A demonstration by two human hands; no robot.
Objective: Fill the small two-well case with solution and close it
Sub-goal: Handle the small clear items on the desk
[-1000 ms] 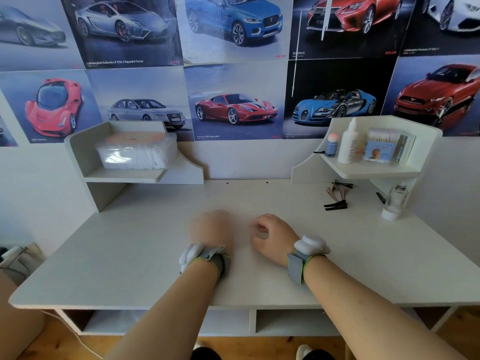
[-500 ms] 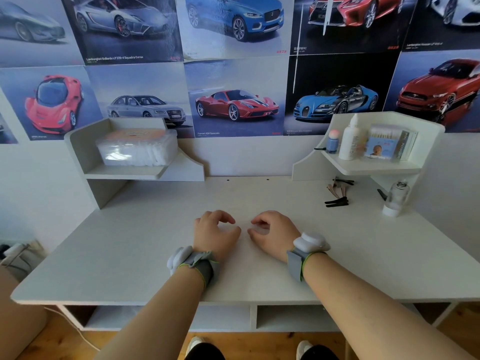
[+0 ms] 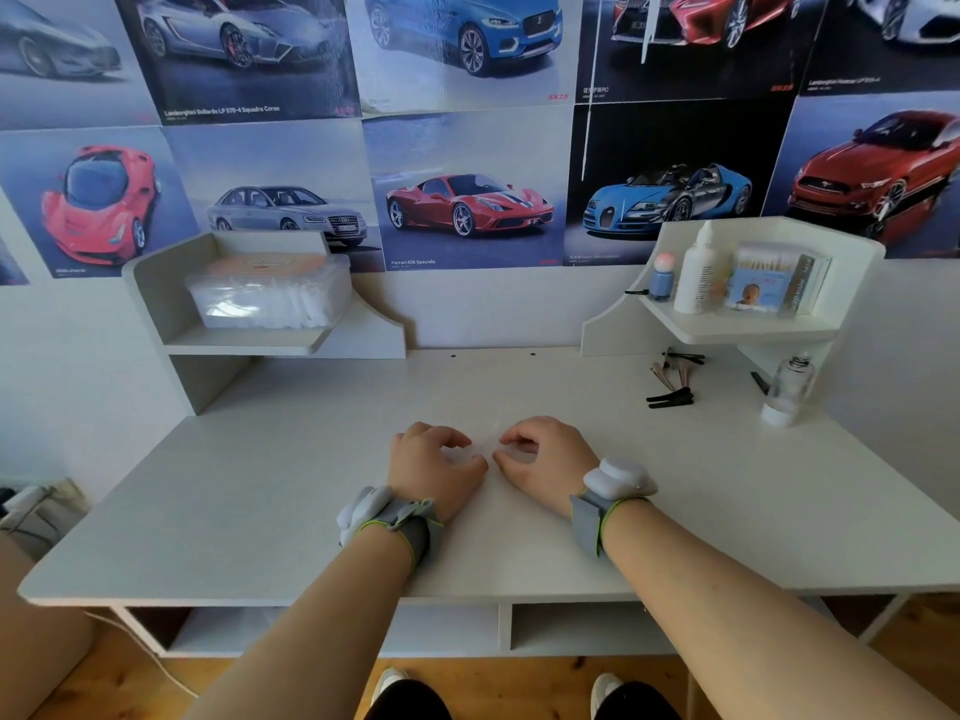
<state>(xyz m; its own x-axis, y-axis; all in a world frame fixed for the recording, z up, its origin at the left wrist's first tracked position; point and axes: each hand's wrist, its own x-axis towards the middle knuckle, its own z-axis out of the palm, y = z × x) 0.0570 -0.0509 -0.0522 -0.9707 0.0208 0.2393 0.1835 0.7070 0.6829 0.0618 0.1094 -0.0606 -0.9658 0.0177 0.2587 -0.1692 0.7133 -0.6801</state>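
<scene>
A small pale, see-through two-well case lies on the white desk in the middle, barely distinct from the surface. My left hand curls its fingers and thumb round the case's left end. My right hand curls round the right end, thumb tip near the left thumb. Most of the case is hidden under the fingers, so I cannot tell whether its lids are open. A white solution bottle stands upright on the right shelf, far from both hands.
On the right shelf a small blue bottle and a cotton swab box flank the white one. Black hair clips and a clear glass bottle sit at the desk's right. A plastic box fills the left shelf.
My left hand was blurred in motion a second ago and has settled beside the right one. Both hands now sit closer together over the case.
</scene>
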